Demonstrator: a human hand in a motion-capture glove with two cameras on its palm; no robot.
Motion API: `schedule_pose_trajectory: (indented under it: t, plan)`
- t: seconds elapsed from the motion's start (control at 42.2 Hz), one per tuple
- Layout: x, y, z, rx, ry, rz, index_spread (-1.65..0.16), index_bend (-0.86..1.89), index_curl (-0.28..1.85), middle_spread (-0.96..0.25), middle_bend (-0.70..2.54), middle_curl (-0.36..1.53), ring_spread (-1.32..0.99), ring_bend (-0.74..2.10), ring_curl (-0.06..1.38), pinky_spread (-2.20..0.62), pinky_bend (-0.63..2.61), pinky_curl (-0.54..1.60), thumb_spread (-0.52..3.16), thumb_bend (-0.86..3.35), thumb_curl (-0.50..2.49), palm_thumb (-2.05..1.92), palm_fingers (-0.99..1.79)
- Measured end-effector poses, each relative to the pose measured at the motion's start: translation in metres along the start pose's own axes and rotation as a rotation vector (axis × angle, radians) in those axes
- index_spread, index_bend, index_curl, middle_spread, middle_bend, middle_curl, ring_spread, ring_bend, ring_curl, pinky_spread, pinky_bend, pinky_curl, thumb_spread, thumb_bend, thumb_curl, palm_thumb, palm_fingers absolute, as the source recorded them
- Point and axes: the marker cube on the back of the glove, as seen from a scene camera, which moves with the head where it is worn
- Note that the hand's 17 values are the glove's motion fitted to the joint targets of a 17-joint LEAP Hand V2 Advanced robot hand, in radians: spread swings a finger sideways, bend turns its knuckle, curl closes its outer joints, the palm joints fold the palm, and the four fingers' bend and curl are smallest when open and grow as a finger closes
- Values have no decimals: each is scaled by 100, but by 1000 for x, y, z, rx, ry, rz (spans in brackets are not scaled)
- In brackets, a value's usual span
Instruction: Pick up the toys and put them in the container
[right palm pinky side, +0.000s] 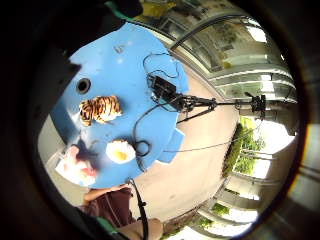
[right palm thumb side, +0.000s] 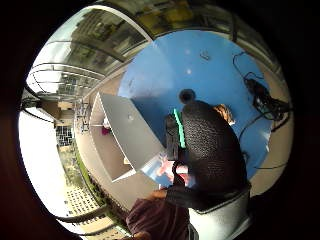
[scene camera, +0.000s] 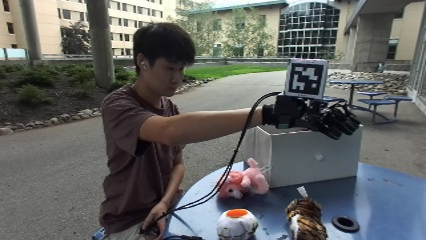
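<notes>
Three toys, pig (scene camera: 243, 183), egg (scene camera: 236, 223) and tiger (scene camera: 305, 220), lie on the table (scene camera: 383, 200) below the right hand (scene camera: 331, 120), which hovers over the container (scene camera: 313, 156), fingers loosely curled, holding nothing.

A person seated at a blue tabletop (scene camera: 386, 195) extends the gloved right hand (scene camera: 333, 120), fingers loosely curled and holding nothing, above a white box (scene camera: 313, 157); pink plush (scene camera: 245, 183), egg toy (scene camera: 236, 223) and tiger (scene camera: 306, 220) lie nearby.

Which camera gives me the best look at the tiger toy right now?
The little finger side palm view: the tiger toy lies whole and unobstructed on the blue table. The outside view crops its lower end at the frame edge; in the thumb side view the gloved hand hides almost all of it.
</notes>
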Motion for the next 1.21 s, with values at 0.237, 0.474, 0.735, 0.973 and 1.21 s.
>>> schedule_pose_trajectory:
  t: [0.237, 0.474, 0.735, 0.973, 1.21]
  plan:
    - [5, -22, 36, -27, 32, 41, -20, 10, 18, -9, 14, 25, -3, 38, 27, 0, 80, 34, 148, -2, 23, -2, -18]
    - [6, -35, 88, -94, 1, -33, -21, 10, 18, -9, 15, 25, -3, 37, 28, 0, 79, 34, 148, -2, 23, -2, -17]
    - [11, -36, 170, -219, -72, -122, -21, 10, 18, -10, 15, 25, -3, 37, 29, 0, 78, 34, 146, -2, 23, -3, -17]
    - [10, -18, 239, -367, -95, -208, -20, 9, 18, -11, 17, 27, -3, 42, 31, 1, 77, 34, 138, 0, 25, 2, -10]
    - [8, -17, 261, -258, -40, -207, -19, 28, 23, -21, 46, 37, -16, 59, 33, -11, 73, 30, 141, 19, 36, 42, 56]
